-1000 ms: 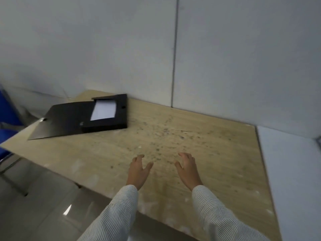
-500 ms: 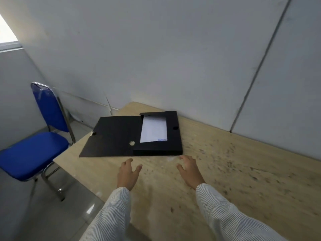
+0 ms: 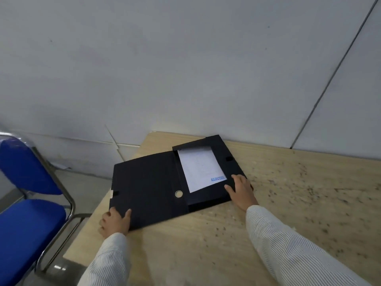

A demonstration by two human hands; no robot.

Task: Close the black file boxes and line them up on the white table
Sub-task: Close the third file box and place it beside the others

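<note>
- A blue chair (image 3: 26,203) stands off the bench's edge at about nine o'clock, on the floor and apart from the work; it plays no part here.
- The left hand (image 3: 115,221) takes the near outer corner of the box lid (image 3: 144,188), at seven o'clock from the box's middle. Its thumb lies on top of the flap and the other fingers seem to go under the edge, though they are hidden. I judge this grip is a pinch on the flap, taken at the free corner because that is where the flap lifts most easily.
- The file box (image 3: 206,174) lies open and flat at the far left corner of the wooden bench (image 3: 288,213), close to the wall. The lid spreads out leftward, and a white sheet of paper (image 3: 201,168) lies in the tray at one o'clock from the lid.
- The right hand (image 3: 241,190) rests flat on the tray's near right corner, at four o'clock from the paper. Its fingers are spread and pressing, wrapped around nothing. This looks meant to pin the tray so it stays put while the lid swings over.
- No white table shows in this view, so the box is not yet where it belongs.
</note>
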